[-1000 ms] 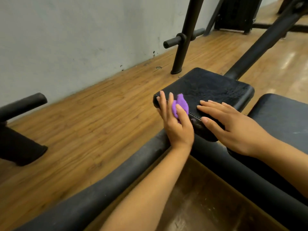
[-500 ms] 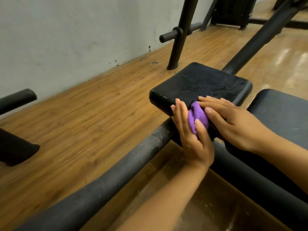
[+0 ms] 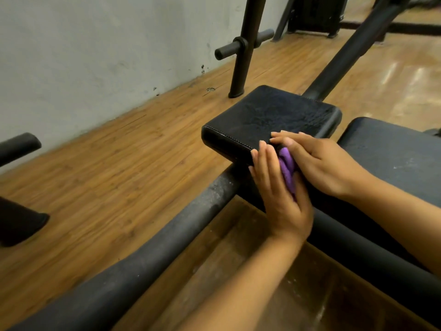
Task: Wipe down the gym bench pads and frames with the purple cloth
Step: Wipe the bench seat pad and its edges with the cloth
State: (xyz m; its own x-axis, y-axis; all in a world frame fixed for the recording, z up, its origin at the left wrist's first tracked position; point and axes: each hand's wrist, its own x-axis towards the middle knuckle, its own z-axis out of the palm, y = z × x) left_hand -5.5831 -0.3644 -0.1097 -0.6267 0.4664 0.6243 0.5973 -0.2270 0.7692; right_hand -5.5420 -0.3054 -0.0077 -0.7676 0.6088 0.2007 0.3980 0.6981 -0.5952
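Head view: the left hand [image 3: 279, 187] presses the purple cloth [image 3: 287, 169] against the small pad [image 3: 267, 118]'s near edge, fingers straight. The right hand [image 3: 319, 163] lies flat, steadying it. Firm, overlapping passes along the stitched seam should serve best.

cloth [image 3: 287, 169] betw. left hand [image 3: 279, 194] & right hand [image 3: 319, 163], at pad [image 3: 269, 115] near edge, frame tube [image 3: 143, 266] below-left
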